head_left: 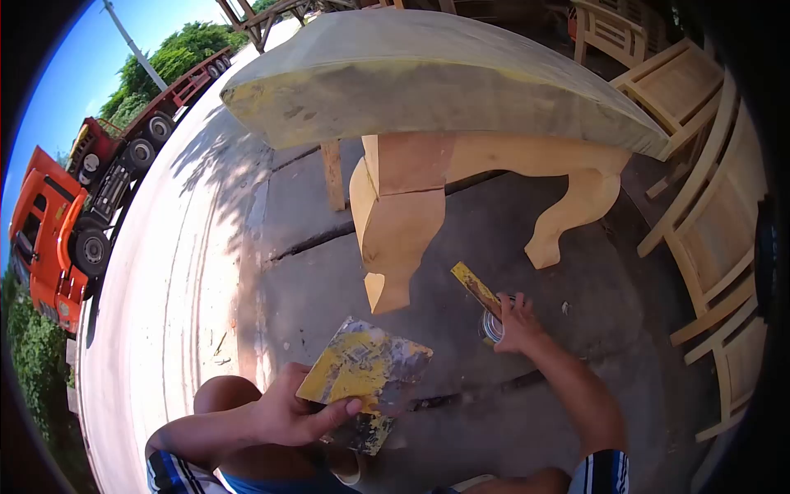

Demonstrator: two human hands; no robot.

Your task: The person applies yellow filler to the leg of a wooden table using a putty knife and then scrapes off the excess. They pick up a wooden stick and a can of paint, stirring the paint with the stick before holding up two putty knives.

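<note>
My left hand [300,407] grips a flat board [366,366] smeared with yellow and grey putty, its thumb on the near edge. Below that board shows the corner of a second stained piece [372,434]. Out to the right, my right hand [520,325] is curled around a small open metal can [491,327] on the dark floor. A flat, yellow-smeared stick [475,288] lies over the can's rim, one end at my fingertips. Ahead stands a table with a curved grey top [428,95], its edge stained yellow, and carved bare-wood legs [403,239].
Wooden chairs and slatted frames [716,214] crowd the right side. On the left a sunlit concrete road [197,247] runs past an orange truck [62,230] with a flatbed. Grooves [317,239] cross the dark floor. Wooden framework [276,20] stands behind the table.
</note>
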